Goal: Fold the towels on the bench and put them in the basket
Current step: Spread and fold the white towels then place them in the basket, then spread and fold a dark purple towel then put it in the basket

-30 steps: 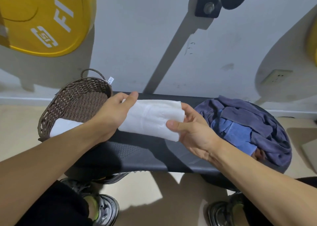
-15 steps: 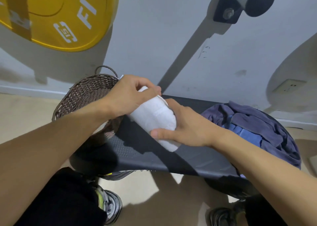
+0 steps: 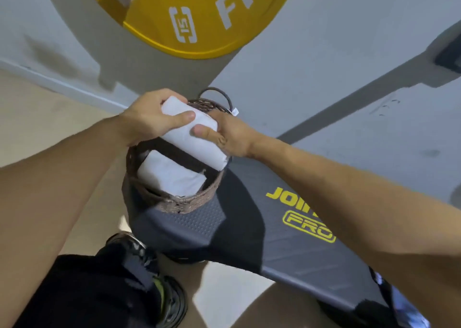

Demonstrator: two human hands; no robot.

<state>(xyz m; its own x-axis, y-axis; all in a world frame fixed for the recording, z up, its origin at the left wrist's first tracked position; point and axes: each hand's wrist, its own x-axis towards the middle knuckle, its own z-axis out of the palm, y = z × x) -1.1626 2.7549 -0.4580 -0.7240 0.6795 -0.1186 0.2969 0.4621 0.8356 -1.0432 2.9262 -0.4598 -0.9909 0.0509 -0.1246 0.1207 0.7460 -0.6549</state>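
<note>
Gripping a folded white towel [image 3: 192, 138] from both sides, the left hand [image 3: 152, 118] curled over its far-left end with the thumb on top, while the right hand [image 3: 229, 135] pinched its right side. That towel hung just above the open wicker basket [image 3: 174, 203], which stood on the left end of the black bench [image 3: 287, 233]. Another folded white towel [image 3: 172, 175] lay inside the basket. A yellow weight plate [image 3: 199, 16] leaned against the far wall.
</note>
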